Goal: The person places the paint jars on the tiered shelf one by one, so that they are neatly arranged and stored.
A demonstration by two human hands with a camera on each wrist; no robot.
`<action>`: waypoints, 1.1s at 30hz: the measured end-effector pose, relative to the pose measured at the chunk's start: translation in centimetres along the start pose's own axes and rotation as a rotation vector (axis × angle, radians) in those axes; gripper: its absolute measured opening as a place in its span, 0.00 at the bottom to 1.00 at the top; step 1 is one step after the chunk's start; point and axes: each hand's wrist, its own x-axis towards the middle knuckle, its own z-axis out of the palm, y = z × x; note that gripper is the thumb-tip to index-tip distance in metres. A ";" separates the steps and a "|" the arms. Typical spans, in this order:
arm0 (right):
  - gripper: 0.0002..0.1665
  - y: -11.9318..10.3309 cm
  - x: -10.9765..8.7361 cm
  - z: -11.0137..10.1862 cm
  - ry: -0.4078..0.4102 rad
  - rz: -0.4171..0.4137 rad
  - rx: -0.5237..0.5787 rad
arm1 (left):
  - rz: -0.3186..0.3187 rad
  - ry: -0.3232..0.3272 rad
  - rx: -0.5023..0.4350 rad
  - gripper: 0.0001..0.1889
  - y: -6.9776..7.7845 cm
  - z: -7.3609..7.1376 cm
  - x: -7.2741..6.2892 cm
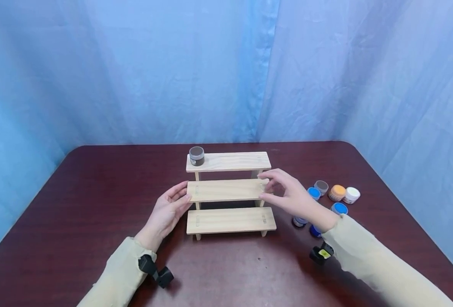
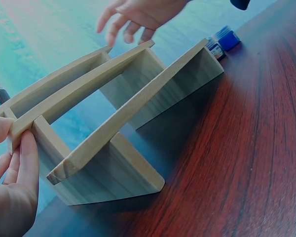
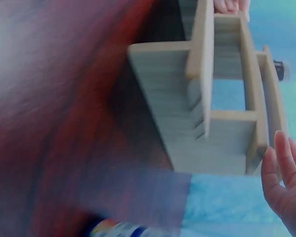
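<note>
A three-step wooden display shelf (image 1: 230,220) stands on the table, its boards rising toward the back. My left hand (image 1: 168,209) pinches the left end of the middle board (image 1: 226,190), thumb on top and fingers beneath, as the left wrist view also shows. At that board's other end is my right hand (image 1: 289,194), its fingers loosely bent and spread; in the left wrist view they hover over the boards with nothing between them. A small jar (image 1: 196,157) with a dark grey-brown lid sits on the left end of the top board.
Several small paint jars stand right of the shelf, partly behind the right forearm: an orange one (image 1: 337,193), a white one (image 1: 352,195), a grey-brown one (image 1: 321,187) and blue ones (image 1: 339,208). Blue curtains (image 1: 226,72) hang behind the dark red table (image 1: 76,204).
</note>
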 end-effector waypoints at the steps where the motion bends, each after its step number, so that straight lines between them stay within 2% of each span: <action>1: 0.26 0.2 -0.2 -0.1 0.006 0.011 -0.003 | 0.002 -0.001 0.000 0.28 0.0 0.0 0.0; 8: 0.27 1.3 -1.5 -1.2 0.028 0.094 -0.009 | 0.013 -0.003 0.011 0.29 0.2 -0.2 0.2; 17: 0.26 3.9 -4.4 -3.0 0.043 0.130 -0.111 | -0.002 0.016 -0.011 0.29 -0.2 -0.1 0.1; 25: 0.26 5.6 -6.9 -5.5 0.106 0.142 -0.178 | 0.008 0.013 -0.009 0.29 -0.1 -0.2 0.0; 33: 0.27 6.9 -8.3 -7.5 0.128 0.247 -0.217 | 0.008 0.011 -0.021 0.29 0.1 -0.3 -0.2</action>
